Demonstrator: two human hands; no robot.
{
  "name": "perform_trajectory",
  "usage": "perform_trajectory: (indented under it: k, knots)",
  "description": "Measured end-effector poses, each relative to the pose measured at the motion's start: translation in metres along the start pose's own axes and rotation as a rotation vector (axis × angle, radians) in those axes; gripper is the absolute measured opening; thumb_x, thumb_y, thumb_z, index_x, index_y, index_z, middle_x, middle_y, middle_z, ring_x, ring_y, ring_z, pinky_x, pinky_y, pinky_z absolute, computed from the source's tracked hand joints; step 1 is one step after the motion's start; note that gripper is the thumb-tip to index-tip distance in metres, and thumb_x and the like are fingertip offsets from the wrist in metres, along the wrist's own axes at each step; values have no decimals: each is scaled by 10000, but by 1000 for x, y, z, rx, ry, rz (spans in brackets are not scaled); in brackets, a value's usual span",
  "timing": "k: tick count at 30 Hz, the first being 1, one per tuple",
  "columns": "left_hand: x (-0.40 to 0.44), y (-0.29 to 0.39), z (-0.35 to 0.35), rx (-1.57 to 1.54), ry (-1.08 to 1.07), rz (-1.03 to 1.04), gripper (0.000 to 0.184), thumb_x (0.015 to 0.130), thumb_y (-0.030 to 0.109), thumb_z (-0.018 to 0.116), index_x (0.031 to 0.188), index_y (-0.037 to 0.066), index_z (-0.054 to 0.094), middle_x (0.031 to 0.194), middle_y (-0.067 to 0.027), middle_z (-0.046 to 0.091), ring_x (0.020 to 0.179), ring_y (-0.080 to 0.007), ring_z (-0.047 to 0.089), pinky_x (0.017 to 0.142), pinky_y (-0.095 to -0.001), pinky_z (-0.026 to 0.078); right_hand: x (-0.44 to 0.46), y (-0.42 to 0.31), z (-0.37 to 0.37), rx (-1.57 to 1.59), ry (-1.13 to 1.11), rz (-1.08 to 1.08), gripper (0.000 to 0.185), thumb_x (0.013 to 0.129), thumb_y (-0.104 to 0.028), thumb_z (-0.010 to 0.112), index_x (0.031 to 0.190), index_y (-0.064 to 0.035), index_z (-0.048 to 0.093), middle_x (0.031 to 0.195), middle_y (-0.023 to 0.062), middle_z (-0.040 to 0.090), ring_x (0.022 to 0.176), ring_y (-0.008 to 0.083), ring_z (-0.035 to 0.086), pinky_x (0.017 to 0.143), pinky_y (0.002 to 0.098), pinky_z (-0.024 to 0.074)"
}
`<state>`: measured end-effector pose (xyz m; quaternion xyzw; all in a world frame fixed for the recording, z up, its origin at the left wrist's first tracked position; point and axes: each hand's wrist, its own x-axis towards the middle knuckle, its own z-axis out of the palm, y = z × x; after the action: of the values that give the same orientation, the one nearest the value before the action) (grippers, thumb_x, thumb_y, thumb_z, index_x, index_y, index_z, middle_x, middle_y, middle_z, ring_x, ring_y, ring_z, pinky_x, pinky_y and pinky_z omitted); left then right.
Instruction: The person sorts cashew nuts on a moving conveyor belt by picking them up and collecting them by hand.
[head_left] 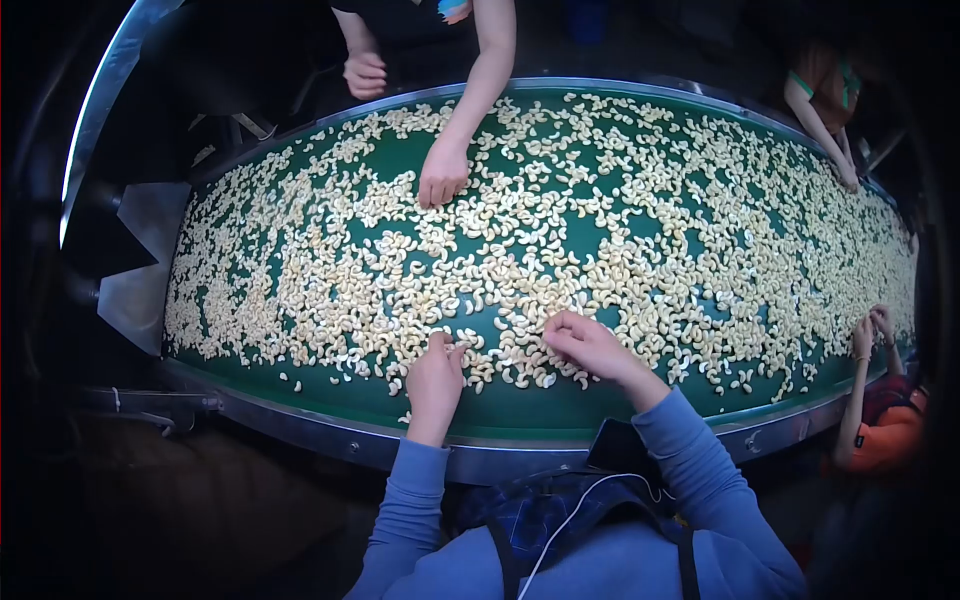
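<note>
Where the green work surface point(530, 412) spans the view, its outline appears curved and is bordered by a metal rail point(465, 463); cashew nuts point(345, 290) lie scattered over most of this surface, with green gaps between clusters; a person point(410, 22) in dark clothing is positioned at the far side, one hand point(444, 172) lowered to the nuts, the other hand point(365, 76) raised just outside the rail; a second person point(815, 85) reaches toward the surface at upper right; an orange sleeve point(885, 440) marks a third at lower right. Two metal plates point(130, 305) adjoin the left end; the wearer's right hand point(588, 347) is at the near-centre nuts, fingers curled, thumb against the index finger; the left hand point(434, 378) is beside nearby nuts, fingers drawn together; whether either pinches a nut cannot be told; a thin white cable point(560, 532) crosses the wearer's apron point(515, 520).
</note>
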<state>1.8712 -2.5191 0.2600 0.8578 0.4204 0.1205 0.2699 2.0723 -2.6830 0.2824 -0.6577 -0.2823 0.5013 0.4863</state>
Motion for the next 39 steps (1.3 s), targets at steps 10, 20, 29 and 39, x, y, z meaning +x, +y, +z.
perform_trajectory:
  k: [10,20,29,39]
  knots:
    - [-5,-8,-13,-1258,-238,-346,181,984,230,561,928,58,568,666,-20,571,503,-40,412,447,-171,260,-100,20,-76,285,200,84,255,1024,-290,481,937,-74,585,755,-30,557,572,23,405,512,176,321]
    - [17,-9,34,130,-56,-131,260,911,264,658,908,21,563,703,-126,642,573,-242,630,510,-369,476,-161,57,-134,88,501,115,248,1013,-261,503,908,-61,604,688,-57,464,561,23,384,498,189,302]
    - [-69,163,95,-1496,-1018,-451,350,1055,334,389,1076,24,550,877,-131,624,555,-93,499,379,-177,267,-162,-12,-108,-318,354,-262,146,956,-154,569,1015,-23,597,896,94,587,826,220,615,725,336,487]
    - [-73,196,126,-1608,-947,-477,390,1047,342,426,777,79,530,634,14,442,506,-65,366,439,-198,287,-161,33,-194,-482,535,-128,118,826,-128,690,867,-18,680,779,97,602,690,220,594,655,324,495]
